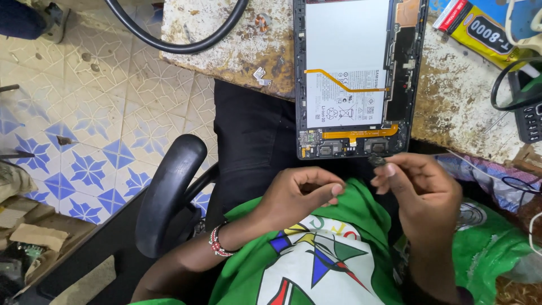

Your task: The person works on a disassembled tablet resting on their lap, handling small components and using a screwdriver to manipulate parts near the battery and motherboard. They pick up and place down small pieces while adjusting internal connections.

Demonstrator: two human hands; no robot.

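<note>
An opened tablet (358, 79) lies back-up on a worn table (226, 45), its white battery and orange flex cables exposed; its lower end hangs over the table's near edge. My right hand (420, 195) pinches a small dark part (377, 161) just below the tablet's bottom edge. My left hand (302, 195) rests against my green shirt, fingers curled in with the thumb against them, nothing visible in it. A beaded bracelet (217, 243) is on the left wrist.
A yellow glue tube (480, 31) and a dark keypad phone (528, 116) lie on the table at right. A thick black cable (186, 39) loops across the table's left end. A black chair armrest (169, 192) stands at my left, over blue-patterned floor tiles.
</note>
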